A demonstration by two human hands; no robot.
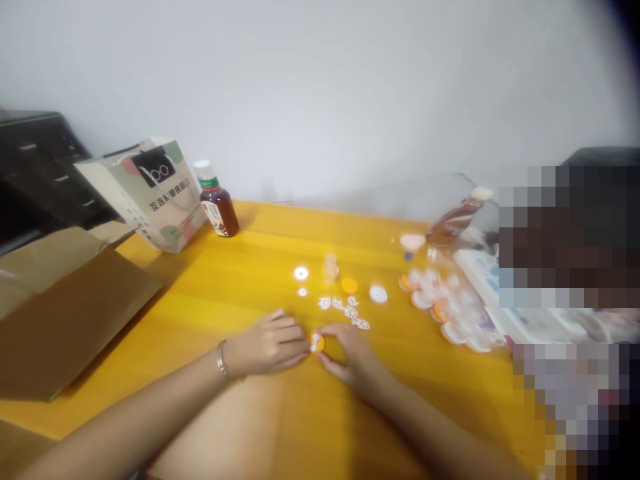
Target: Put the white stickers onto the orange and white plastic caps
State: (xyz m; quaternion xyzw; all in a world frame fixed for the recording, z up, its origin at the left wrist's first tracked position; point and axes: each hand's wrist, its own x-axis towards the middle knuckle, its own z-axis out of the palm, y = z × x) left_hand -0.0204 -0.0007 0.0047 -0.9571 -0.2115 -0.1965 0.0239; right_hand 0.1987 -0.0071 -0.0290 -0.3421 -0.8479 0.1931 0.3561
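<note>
A small round orange disc (320, 344) with white bits on top lies between my two hands, close above or on the yellow table. My left hand (277, 343), with a metal bracelet at the wrist, has its fingers curled and its fingertips at the disc's left edge. From the right, the thumb and index finger of my right hand (355, 357) close round the disc. Just beyond are several white cut-out pieces (351, 311), a plain orange disc (349, 286), a white disc (379, 294), a white ring (301, 273) and a clear small cylinder stack (331, 269).
A cardboard box (75, 313) and a paper bag (170, 200) stand at left, beside a dark-brown bottle (219, 207). Rows of clear orange-and-white pieces (445, 307) lie at right, near a tilted drink bottle (455, 220), a white tray (515, 320) and another person.
</note>
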